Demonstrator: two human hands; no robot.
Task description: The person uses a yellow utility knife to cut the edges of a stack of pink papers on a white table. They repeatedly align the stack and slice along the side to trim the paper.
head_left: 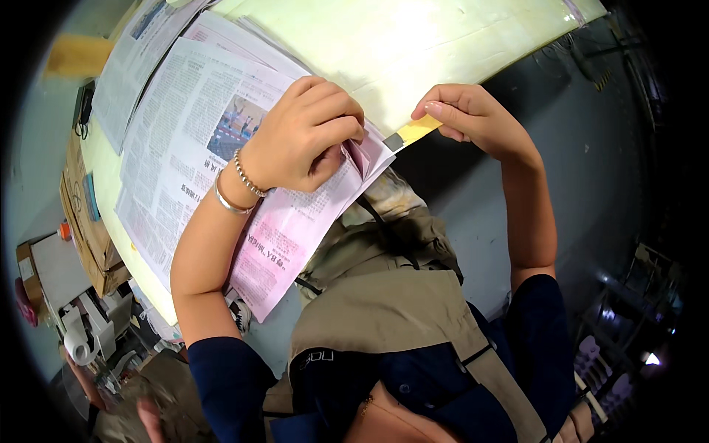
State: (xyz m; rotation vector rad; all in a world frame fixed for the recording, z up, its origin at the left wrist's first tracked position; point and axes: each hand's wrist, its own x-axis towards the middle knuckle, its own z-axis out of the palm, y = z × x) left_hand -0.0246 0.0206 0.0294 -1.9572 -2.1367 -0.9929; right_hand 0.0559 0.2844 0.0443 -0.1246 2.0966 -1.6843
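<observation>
Printed newspaper sheets (177, 111) lie in a layered pile on the table, some white and one pinkish, the pink one hanging over the near edge. My left hand (306, 136), with bracelets at the wrist, is curled over the pile's right end. Its fingers close on a folded, raised part of the newspaper. To its right, my right hand (476, 118) pinches a flat yellow strip (421, 129) between thumb and fingers. The strip's dark grey end meets the paper's corner; I cannot tell what kind of thing it is.
The pale table (354, 44) stretches away at the top, its right edge running diagonally. Flat cardboard (85, 214) and a white roll (76, 345) are at the left. Another person (151, 402) is at lower left. A blurred yellow-brown object (77, 56) shows at upper left.
</observation>
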